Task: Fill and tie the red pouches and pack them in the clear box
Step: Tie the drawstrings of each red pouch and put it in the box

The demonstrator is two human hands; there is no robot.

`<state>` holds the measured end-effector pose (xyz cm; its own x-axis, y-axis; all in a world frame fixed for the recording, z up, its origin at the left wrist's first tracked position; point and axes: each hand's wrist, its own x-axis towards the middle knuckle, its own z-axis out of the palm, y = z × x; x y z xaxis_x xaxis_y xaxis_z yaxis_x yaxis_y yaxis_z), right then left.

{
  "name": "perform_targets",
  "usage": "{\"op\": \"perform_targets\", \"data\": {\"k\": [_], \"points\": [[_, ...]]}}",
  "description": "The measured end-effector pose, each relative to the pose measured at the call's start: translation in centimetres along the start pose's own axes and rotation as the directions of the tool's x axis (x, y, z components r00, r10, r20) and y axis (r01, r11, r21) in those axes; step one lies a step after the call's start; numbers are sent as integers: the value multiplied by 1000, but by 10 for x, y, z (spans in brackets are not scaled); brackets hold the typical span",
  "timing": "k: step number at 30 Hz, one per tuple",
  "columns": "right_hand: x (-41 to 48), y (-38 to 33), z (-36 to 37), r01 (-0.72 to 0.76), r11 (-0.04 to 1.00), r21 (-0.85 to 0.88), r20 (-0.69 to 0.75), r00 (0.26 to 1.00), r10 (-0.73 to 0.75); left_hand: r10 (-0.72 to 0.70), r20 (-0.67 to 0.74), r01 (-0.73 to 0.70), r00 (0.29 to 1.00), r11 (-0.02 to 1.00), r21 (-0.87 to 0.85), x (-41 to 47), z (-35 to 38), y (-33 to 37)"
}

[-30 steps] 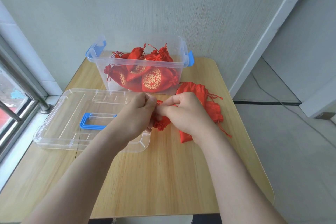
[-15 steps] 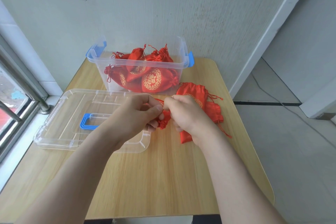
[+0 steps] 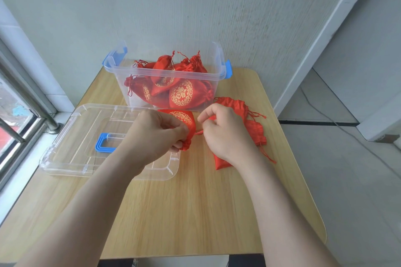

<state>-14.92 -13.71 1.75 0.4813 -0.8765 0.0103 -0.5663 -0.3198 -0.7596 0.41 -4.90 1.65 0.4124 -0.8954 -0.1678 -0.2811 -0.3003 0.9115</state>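
Red satin stamped with a gold medallion, the pouch (image 3: 184,118) sits on the tabletop (image 3: 195,201) just in front of the clear box (image 3: 152,71). Its gathered neck is pinched in the tight grip of the left hand (image 3: 154,134). The right hand (image 3: 223,132) keeps a narrow grip on the drawstring (image 3: 198,132) stretched between them. Flat pouches (image 3: 256,130) lie beneath the right wrist, and tied pouches (image 3: 180,93) are piled in the box.
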Motion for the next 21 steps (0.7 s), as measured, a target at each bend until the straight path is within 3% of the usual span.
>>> {"op": "perform_targets", "data": {"k": [3,6,11,16,19,21], "points": [[-1,-1,2,89,989,118,59,994,-96,47,85,-56,995,992,112,-2,-1,-2],[-1,0,5,175,969,174,30,983,-183,138,144,-170,980,957,236,-2,-1,-5],[0,3,4,163,944,287,46,982,-184,238,179,-284,955,908,307,-2,3,-3],[6,1,-1,128,869,478,-45,992,-122,177,109,-196,978,960,201,-2,2,-1],[9,8,-1,224,923,313,-141,972,-188,83,69,-88,994,993,80,-2,-1,0],[6,10,2,254,956,149,-112,964,-239,55,46,-57,997,997,48,-2,-1,0]]}}
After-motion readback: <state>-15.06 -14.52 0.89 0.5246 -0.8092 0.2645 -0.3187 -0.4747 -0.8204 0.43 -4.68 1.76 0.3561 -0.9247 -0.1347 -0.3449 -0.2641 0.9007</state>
